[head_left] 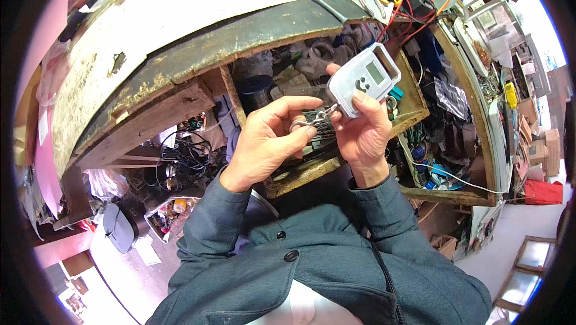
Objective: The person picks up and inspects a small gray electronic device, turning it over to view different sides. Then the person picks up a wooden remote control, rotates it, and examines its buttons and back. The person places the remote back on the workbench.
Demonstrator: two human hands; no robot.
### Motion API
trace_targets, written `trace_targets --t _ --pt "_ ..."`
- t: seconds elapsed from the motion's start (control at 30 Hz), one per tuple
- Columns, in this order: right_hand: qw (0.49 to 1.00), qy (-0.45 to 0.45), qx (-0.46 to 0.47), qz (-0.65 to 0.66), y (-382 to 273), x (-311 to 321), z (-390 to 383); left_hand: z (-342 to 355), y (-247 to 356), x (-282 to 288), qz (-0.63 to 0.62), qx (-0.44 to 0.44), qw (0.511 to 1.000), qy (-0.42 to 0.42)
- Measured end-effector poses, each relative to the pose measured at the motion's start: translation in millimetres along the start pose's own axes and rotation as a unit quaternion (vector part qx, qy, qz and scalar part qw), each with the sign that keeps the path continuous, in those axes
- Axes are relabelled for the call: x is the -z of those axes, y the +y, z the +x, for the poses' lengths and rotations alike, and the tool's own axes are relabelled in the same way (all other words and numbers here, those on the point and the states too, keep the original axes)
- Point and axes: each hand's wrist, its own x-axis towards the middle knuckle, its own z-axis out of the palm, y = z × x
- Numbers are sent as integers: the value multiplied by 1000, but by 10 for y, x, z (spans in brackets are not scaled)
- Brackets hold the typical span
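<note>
Clasping the grey hanging scale (350, 78) at your one o'clock, your right grip (367, 136) is supporting a probably light, rigid casing (345, 95); your left grip (267, 143) is pinching its metal fitting (327, 112); the handle (391, 58) is likely offering surer hold.

The left of the two fisheye cameras on my head looks steeply down my front, so my dark grey jacket (336, 271) spreads across the lower middle, with its sleeves (384, 205) running upward. My left hand (267, 142) and right hand (365, 136) sit near the centre, close enough for the buttons (363, 84) on the digital hanging scale (345, 88) to show plainly, and an open wooden drawer (309, 175) lies below them. The wide lens bows the workbench edge (192, 55) and takes in the floor (162, 262) at lower left.
</note>
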Motion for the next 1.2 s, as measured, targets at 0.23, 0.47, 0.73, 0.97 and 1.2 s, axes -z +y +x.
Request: trace_targets --t 0.23,0.47,0.73,0.97,1.2 --pt "998 -10 11 66 -6 -15 3 25 -11 50 -104 -5 995 8" --pt "998 -48 27 43 8 75 -5 18 -11 66 -142 4 990 2" --pt "997 -51 30 43 0 55 -7 24 -52 86 -122 23 992 -19" --pt "999 -29 22 40 18 13 6 20 -115 33 -101 -29 994 8" --pt "1000 3 18 19 7 -56 -12 1 2 -1 -62 6 998 7"
